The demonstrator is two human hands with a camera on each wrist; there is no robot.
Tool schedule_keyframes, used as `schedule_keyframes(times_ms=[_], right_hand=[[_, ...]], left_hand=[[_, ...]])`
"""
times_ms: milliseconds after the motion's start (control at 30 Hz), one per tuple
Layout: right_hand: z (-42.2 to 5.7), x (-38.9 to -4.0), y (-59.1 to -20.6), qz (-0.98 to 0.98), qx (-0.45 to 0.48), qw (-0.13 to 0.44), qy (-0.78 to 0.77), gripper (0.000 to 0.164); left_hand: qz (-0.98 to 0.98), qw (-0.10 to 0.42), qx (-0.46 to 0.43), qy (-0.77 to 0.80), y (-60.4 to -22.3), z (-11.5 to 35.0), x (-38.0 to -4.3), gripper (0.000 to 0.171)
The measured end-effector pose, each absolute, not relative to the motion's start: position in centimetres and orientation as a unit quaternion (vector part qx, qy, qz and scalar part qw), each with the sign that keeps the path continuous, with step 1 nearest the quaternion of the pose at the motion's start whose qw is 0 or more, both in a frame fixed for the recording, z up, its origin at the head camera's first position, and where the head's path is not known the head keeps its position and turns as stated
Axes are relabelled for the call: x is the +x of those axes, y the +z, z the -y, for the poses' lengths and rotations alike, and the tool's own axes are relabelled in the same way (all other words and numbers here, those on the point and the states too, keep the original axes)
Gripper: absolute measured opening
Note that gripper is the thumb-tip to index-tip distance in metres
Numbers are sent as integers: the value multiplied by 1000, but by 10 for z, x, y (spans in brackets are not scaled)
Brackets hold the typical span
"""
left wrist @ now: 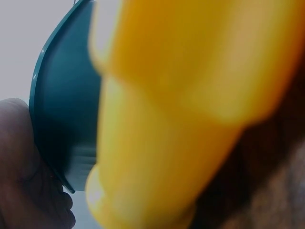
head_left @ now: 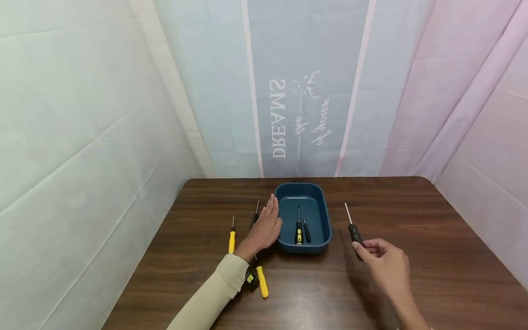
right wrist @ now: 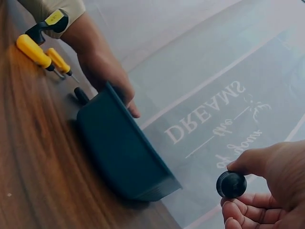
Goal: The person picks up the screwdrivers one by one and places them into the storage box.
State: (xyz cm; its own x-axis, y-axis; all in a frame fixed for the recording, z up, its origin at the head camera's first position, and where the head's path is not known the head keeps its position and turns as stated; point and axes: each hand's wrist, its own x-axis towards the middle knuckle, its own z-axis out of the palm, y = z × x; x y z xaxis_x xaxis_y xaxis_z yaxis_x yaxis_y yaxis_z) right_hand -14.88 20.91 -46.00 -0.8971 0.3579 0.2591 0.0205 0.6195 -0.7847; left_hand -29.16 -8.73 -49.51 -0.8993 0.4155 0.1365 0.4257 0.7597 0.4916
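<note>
My left hand (head_left: pixel 266 224) lies with straight fingers along the left rim of a blue tray (head_left: pixel 288 206). Inside the tray are a black-and-yellow screwdriver (head_left: pixel 299 233) and a smaller black screwdriver (head_left: pixel 307 232). To the right of the tray, my right hand (head_left: pixel 387 266) holds a screwdriver (head_left: pixel 355 234) by its black handle between thumb and fingers. Its shaft points up and away from me; the right wrist view shows the round butt of the handle (right wrist: pixel 232 184) end-on. A blurred yellow handle (left wrist: pixel 157 105) fills much of the left wrist view, before the tray.
Around my left forearm lie a yellow screwdriver (head_left: pixel 232 242), a second yellow screwdriver (head_left: pixel 262 282), a black-handled screwdriver (head_left: pixel 254 219) partly behind the hand, and a black object with a yellow label (head_left: pixel 250 278). Fabric with lettering (head_left: pixel 278 119) hangs behind the wooden table (head_left: pixel 433 229).
</note>
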Motion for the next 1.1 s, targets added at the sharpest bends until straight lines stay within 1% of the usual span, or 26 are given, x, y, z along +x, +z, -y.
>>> schedule_keyframes(times_ms=[167, 400, 700, 1100], right_hand=[[-208, -154, -456, 871, -108, 207, 432, 33], [-203, -162, -451, 869, -109, 204, 437, 33], [-197, -173, -442, 864, -116, 201, 448, 34], [-190, -182, -436, 850, -115, 213, 468, 32]], left_hand=[[939, 12, -222, -262, -495, 87, -291, 64], [939, 5, -221, -263, -493, 86, -293, 64], [938, 8, -222, -268, -489, 87, -295, 64], [939, 0, -218, -267, -487, 87, -296, 65]])
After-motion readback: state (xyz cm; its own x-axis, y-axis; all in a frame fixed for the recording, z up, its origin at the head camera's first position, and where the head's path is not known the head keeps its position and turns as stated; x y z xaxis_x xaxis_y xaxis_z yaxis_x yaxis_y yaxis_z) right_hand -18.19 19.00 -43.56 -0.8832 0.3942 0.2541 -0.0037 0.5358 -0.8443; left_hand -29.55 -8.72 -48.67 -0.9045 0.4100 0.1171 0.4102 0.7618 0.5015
